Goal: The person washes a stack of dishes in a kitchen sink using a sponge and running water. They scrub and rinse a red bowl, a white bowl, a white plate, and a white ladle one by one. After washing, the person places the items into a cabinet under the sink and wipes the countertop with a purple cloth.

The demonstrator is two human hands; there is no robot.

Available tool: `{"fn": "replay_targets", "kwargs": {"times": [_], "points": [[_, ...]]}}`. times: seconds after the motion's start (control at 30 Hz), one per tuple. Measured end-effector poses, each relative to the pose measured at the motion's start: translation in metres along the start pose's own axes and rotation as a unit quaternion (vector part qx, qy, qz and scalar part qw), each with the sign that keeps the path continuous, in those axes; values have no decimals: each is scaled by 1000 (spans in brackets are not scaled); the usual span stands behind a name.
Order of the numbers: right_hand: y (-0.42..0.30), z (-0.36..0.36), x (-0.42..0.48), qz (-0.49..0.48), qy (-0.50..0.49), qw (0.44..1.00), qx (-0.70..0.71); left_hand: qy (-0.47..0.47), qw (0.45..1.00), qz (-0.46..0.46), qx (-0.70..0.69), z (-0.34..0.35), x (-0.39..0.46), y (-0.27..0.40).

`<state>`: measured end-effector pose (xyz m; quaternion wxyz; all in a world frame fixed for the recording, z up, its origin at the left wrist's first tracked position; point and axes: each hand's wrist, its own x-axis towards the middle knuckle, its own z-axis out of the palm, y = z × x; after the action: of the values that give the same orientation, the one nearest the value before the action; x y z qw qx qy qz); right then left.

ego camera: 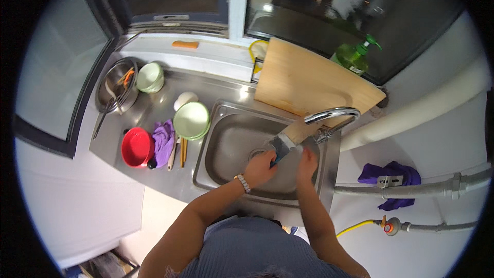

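Over the stainless steel sink (235,143), my left hand (260,170) is closed around the blue handle of a wide-bladed tool (282,146), seemingly a knife or cleaver; motion blurs its blade. My right hand (307,164) is to the right of the blade, over the right side of the basin, fingers together and blurred. Whether it touches the blade or holds anything cannot be told. The chrome faucet (332,112) arches above the basin's back right corner, just beyond the blade. A large wooden cutting board (308,81) leans against the window behind the sink.
Left of the sink are green bowls (192,120), a red pan (137,147), a purple cloth (164,143), chopsticks (183,153) and a steel bowl with utensils (115,88). A green pump bottle (352,58) stands behind the board. A pale pipe (417,104) runs along the right wall.
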<state>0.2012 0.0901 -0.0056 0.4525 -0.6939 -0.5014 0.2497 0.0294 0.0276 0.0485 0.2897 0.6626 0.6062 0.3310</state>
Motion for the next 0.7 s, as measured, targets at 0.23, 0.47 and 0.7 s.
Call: {"fn": "replay_targets", "kwargs": {"times": [0.23, 0.47, 0.7], "points": [[-57, 20, -85, 317, -352, 824, 310, 41, 862, -222, -454, 6, -27, -15], [-75, 29, -118, 325, -380, 802, 327, 143, 823, -205, -509, 9, -70, -30], [-106, 33, -143, 172, -454, 821, 302, 269, 879, -92, -382, -13, -96, -21]]}}
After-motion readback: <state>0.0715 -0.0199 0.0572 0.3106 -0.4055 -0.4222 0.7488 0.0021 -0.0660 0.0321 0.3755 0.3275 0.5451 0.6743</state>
